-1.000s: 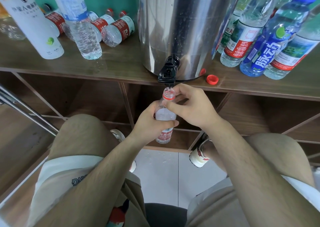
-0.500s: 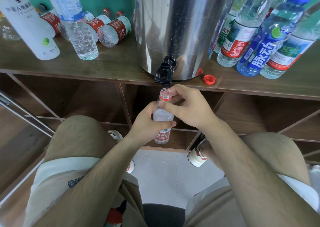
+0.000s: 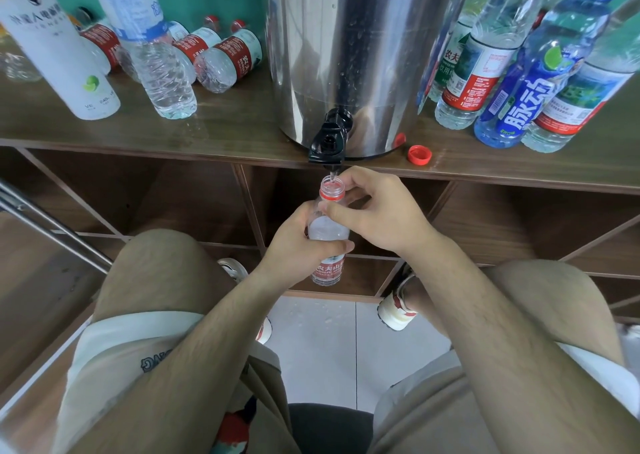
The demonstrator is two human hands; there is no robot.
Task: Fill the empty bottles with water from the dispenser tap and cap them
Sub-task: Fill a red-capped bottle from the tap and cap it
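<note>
We read "农夫山" and "NONGFU SPR" on the red label of the small bottle point(image 3: 327, 269) near centre. At 2 o'clock, blue bottle point(image 3: 519, 110): "脉动" in big white characters. At 1 o'clock, upright bottle point(image 3: 476, 72): "农夫" and "饮用". At 11 o'clock, lying bottle point(image 3: 232, 56): "农夫" on red. At 10 o'clock, white bottle point(image 3: 65, 58): "VE", "240"; the top line we can't make out. At 7 o'clock, the print on the shorts point(image 3: 114, 360) is unreadable.

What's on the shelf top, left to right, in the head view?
White bottle → clear blue-label bottle → lying red-label bottle → steel dispenser → loose red cap → upright red-label bottle → blue bottle.
</note>
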